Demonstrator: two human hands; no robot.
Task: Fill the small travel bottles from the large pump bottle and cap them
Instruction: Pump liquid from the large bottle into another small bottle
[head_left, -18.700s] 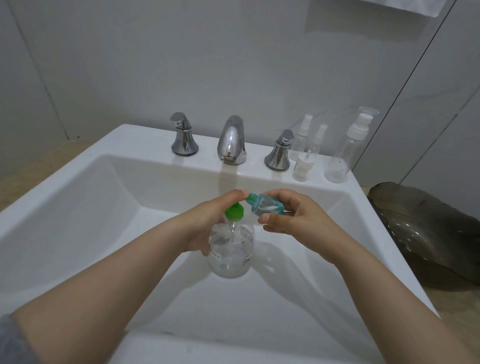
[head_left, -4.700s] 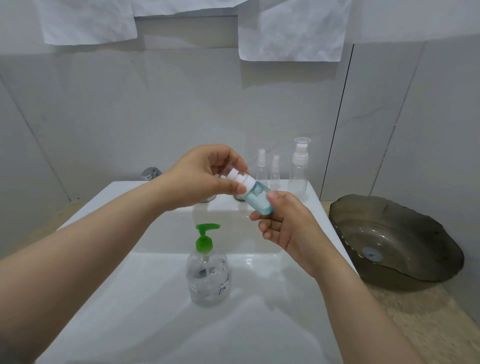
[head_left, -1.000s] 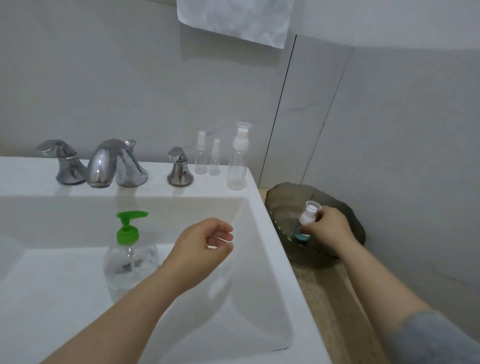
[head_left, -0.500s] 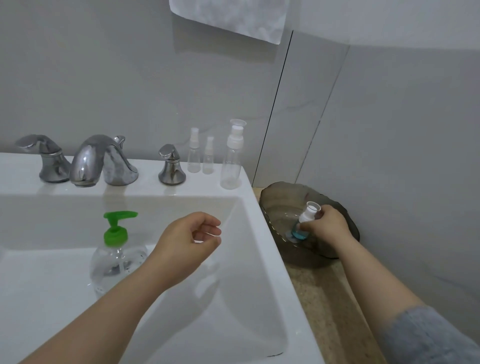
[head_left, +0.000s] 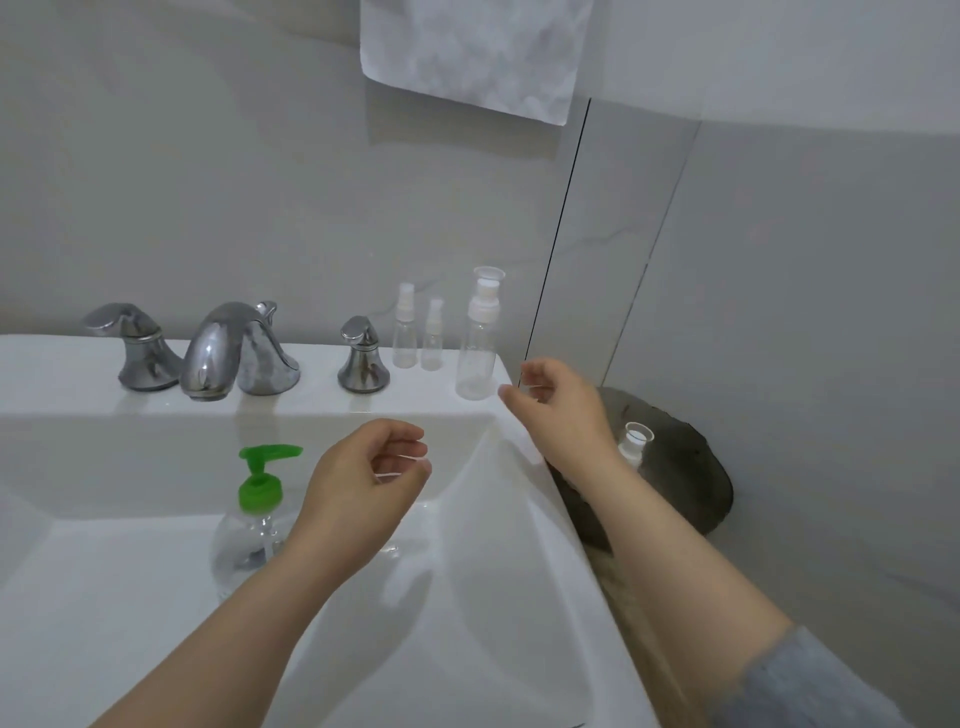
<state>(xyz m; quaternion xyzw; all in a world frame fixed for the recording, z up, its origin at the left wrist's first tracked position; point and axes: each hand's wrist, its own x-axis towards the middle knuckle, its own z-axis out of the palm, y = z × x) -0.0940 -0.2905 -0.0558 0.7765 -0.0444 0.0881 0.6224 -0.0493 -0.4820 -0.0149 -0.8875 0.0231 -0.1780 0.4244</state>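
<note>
The large clear pump bottle (head_left: 249, 535) with its green pump stands in the white sink basin (head_left: 130, 597). My left hand (head_left: 363, 483) hovers just right of it, fingers loosely curled, holding nothing. Three clear travel bottles stand on the sink's back ledge: two small spray bottles (head_left: 404, 332) (head_left: 432, 340) and a taller one (head_left: 479, 343). My right hand (head_left: 563, 405) is empty, fingers apart, close to the tall bottle's base without touching it. The capped small bottle (head_left: 635, 441) stands in the dark glass bowl (head_left: 696, 483), its lower part hidden by my right arm.
A chrome faucet (head_left: 234, 353) with two handles (head_left: 135, 348) (head_left: 361, 356) lines the back ledge. A white towel (head_left: 478, 52) hangs on the grey tiled wall. A beige counter (head_left: 639, 613) runs along the sink's right side.
My right hand let go of the capped small bottle in the dark bowl and moved up and left toward the tall bottle on the ledge. My left hand stayed over the basin.
</note>
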